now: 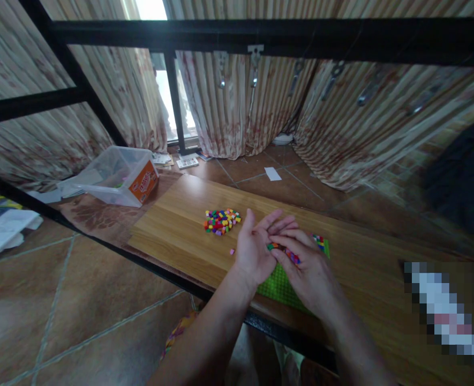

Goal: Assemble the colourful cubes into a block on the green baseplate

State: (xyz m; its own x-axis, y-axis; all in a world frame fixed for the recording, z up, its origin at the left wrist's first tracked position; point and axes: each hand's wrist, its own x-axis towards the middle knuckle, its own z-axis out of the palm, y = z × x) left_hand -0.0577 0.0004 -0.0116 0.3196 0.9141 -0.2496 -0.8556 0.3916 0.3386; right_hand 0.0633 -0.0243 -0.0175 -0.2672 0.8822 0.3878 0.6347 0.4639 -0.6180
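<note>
My left hand (256,252) is turned palm up above the table, its fingers stretched out. Beside it, my right hand (307,262) pinches a short row of small coloured toy bricks (292,255). The green and orange end of that row lies against or just over my left palm; I cannot tell if it touches. Under both hands lies a green studded baseplate (277,289), partly hidden by them. Several coloured bricks (320,240) show at its far right corner. Left of my hands is a pile of loose bricks (222,221), and one pink brick (232,251) lies apart from it.
The wooden tabletop (172,214) sits within a black metal frame (140,257). A clear plastic box (116,177) with an orange label stands at the far left. White paper (272,173) lies on the tiled floor, before striped curtains (237,107). A blurred-out object (445,311) is at right.
</note>
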